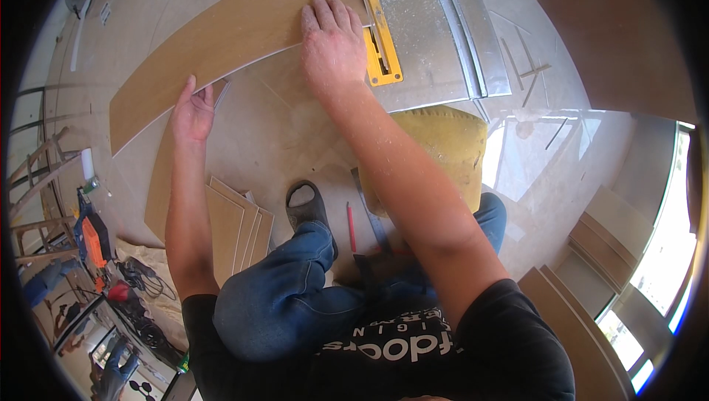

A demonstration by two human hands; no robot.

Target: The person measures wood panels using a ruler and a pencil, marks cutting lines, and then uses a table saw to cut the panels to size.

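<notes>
A long tan wooden board point(236, 28) with a pale edge slants from the left up to a table saw. My left hand point(193, 114) grips its near edge, thumb on top and fingers underneath. My right hand point(334, 43) lies on top of the board's right end, fingers stretched over the surface; its thumb is hidden. Just right of these fingers is the saw's yellow insert plate point(384, 65) with a dark slot, set in the dusty metal table point(432, 54). I cannot make out the blade. Fine dust clings to my right hand and forearm.
A yellow dusty block-like thing point(443, 153) stands below the saw table. Cut boards point(225, 216) lie by my left knee, a red pencil point(351, 227) near my sandal point(306, 205). Thin offcuts point(532, 72) litter the floor at right; large panels point(583, 327) lean lower right. Tools and cables point(144, 275) lie left.
</notes>
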